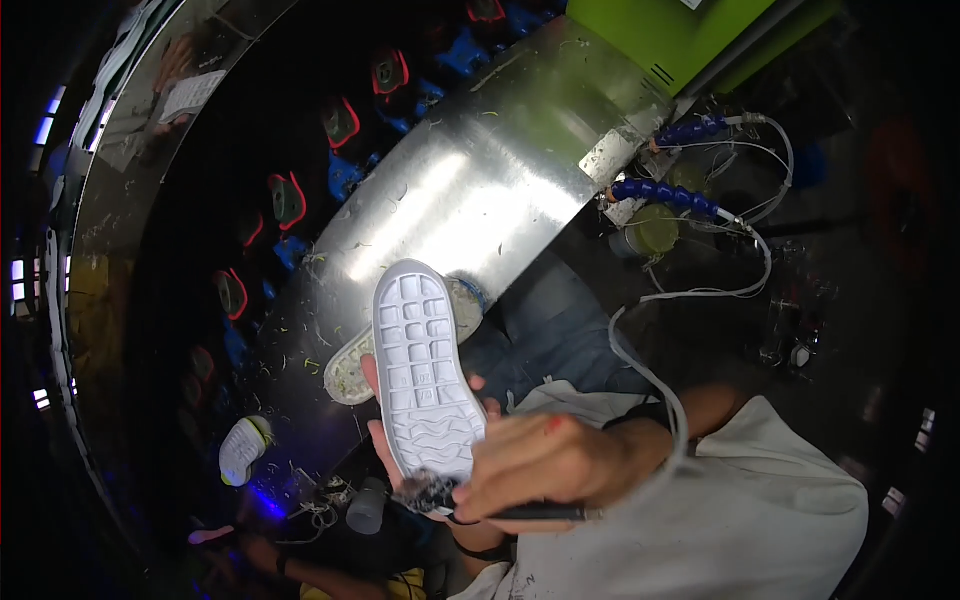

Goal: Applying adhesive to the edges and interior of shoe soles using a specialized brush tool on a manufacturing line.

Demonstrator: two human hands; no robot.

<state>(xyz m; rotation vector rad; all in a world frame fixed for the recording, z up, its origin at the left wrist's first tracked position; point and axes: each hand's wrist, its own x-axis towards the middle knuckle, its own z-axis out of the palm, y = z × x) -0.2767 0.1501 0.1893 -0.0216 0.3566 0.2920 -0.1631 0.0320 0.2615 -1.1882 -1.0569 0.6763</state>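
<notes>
A white shoe sole [420,345] with a grid of square hollows and a wavy part lies tilted up in my left hand [380,445]. Its fingers show along both edges of the sole; the palm is hidden behind it. My right hand [550,460] is closed around the black handle of a brush [430,492]. The brush's dark, whitish-smeared bristles touch or nearly touch the near end of the sole. A thin pale hose [655,375] loops over my right forearm and seems to run to the handle's end. Behind the sole, a stained sole-shaped piece [350,378] rests on the metal table.
Scraps dot the shiny metal table [400,215]. Blue jointed hoses [660,193] stand at its right end, near a green panel [640,40]. Red-rimmed pieces [340,122] line the far left. A white shoe [243,450], a grey cup [367,507] and another person's hand [260,553] are lower left.
</notes>
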